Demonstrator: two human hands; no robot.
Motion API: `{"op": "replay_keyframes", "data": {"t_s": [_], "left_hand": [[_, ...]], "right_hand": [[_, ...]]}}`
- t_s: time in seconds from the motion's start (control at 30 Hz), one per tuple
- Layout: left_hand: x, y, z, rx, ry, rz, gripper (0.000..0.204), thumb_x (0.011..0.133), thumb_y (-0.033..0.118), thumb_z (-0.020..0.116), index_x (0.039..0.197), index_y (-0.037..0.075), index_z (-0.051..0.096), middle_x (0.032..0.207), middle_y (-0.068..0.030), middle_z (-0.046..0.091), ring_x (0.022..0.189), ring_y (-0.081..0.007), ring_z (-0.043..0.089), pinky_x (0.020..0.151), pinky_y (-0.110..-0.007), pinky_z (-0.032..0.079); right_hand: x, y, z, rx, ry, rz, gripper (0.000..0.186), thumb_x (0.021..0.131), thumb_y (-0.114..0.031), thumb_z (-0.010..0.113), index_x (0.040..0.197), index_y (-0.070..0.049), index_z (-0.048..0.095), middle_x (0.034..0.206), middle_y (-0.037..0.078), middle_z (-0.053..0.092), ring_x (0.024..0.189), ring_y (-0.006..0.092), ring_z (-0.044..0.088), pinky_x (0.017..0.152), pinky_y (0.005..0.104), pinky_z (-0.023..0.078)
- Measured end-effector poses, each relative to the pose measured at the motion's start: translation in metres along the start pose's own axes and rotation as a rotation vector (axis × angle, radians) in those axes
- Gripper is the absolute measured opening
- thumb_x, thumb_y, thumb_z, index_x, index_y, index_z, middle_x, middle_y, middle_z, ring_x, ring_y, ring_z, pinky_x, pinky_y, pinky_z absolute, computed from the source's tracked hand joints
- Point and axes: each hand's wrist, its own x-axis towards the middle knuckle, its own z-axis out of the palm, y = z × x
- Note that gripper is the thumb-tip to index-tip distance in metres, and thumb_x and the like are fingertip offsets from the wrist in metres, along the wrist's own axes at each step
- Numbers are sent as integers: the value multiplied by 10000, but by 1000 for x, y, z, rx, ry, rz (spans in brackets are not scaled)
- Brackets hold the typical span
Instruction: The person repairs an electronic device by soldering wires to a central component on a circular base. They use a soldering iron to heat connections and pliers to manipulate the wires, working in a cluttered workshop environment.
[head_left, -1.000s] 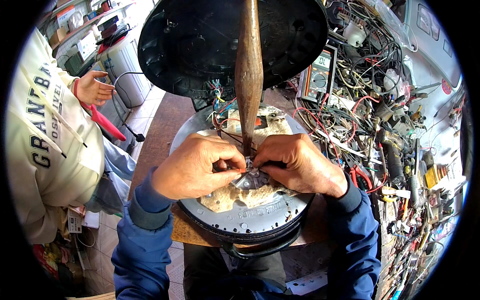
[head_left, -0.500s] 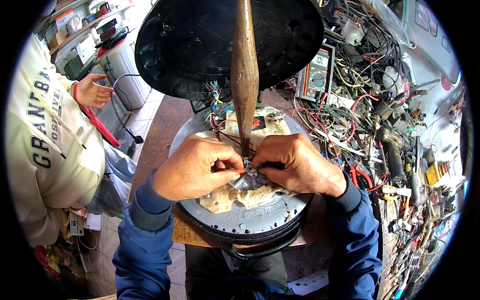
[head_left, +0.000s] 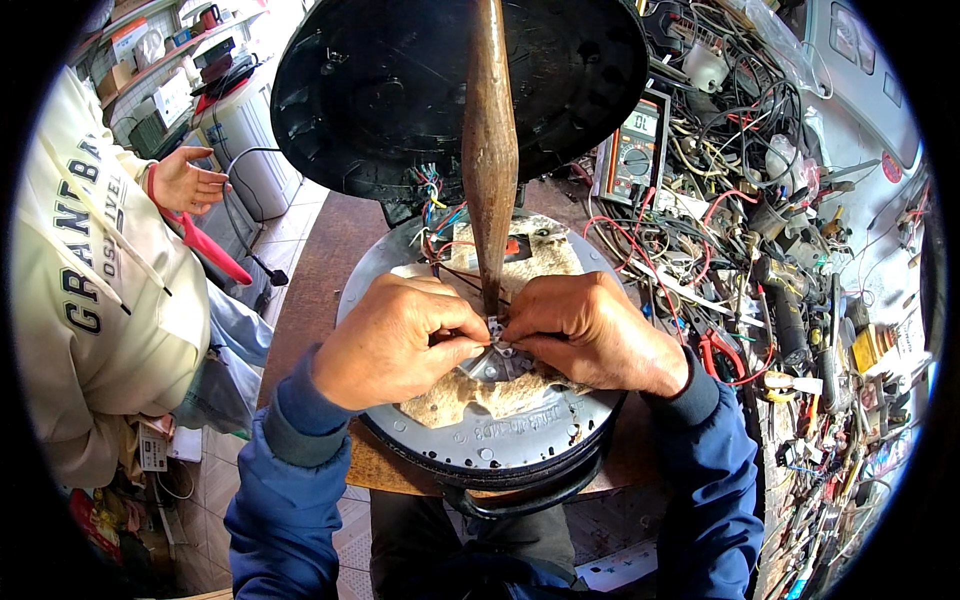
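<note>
My left hand and my right hand meet over the middle of a round appliance, thumbs and index fingers pinched. Between the fingertips is a small silvery metal fitting, partly covered by them. Below it shows a grey metal hub on the appliance's grey, pitted base plate. A ragged beige insulation sheet lies on the plate around the hub. The narrow tip of a long wooden stick stands just behind the fitting. Thin coloured wires come up at the back.
A large black round pan stands raised behind the plate. To the right, a multimeter, red-handled pliers and heaps of tools and cables cover the bench. On the left stands a person in a cream hoodie, one hand held out.
My left hand has shifted slightly right, and its fingertips are closer to my right hand's. The fitting between them shows a little differently. The person's red strap on the left has swung slightly.
</note>
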Motion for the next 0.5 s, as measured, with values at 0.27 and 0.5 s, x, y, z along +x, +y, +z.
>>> {"op": "replay_keyframes", "data": {"t_s": [0.27, 0.5], "left_hand": [[2, 13, 3, 41, 11, -46, 97, 833, 41, 799, 921, 5, 779, 845, -145, 737, 795, -310, 722, 722, -408, 570], [1, 9, 7, 12, 37, -81, 95, 834, 34, 813, 912, 2, 768, 834, -129, 734, 750, -262, 717, 678, -377, 554]], "right_hand": [[1, -5, 3, -23, 34, -22, 184, 797, 40, 808, 973, -5, 778, 973, 141, 754, 903, 337, 748, 776, 409, 598], [3, -5, 7, 35, 91, -51, 140, 806, 43, 743, 937, -3, 745, 887, 166, 698, 852, 381, 712, 746, 442, 563]]}}
